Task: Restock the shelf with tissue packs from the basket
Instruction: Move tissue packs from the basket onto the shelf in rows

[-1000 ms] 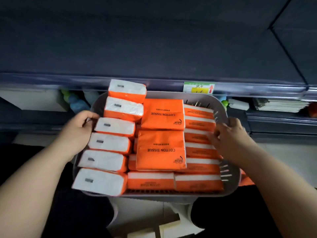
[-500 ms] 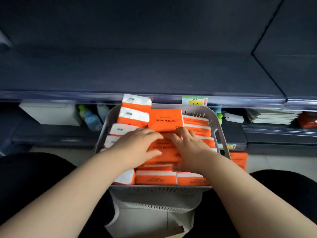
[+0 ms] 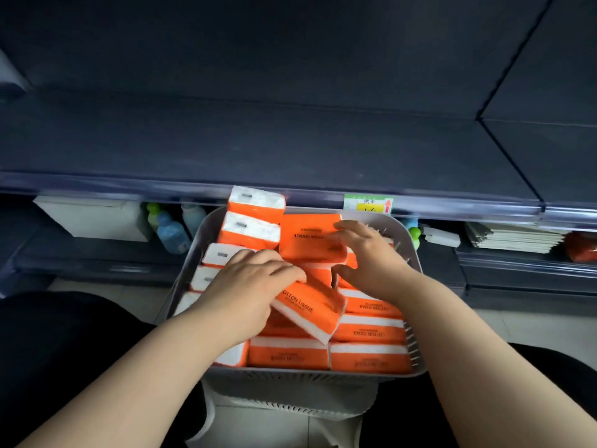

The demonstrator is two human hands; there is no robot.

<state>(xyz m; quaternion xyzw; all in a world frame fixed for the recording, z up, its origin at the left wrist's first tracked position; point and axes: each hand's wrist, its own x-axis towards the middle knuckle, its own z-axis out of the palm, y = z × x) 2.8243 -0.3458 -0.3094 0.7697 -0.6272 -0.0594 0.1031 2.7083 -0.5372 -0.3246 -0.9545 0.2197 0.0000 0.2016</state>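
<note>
Holding a tilted tissue pack at basket centre, left grip curled over its top edge, right grip spanning the flat pack behind it — fingers at far edge, thumb near.

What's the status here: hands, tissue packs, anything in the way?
Left hand gripping a tilted pack in the basket. Right hand clasping the flat pack behind it. Shelf not yet stocked; nothing in the way.

Orange tissue packs in rows in grey basket; one pack tilted atop
</note>
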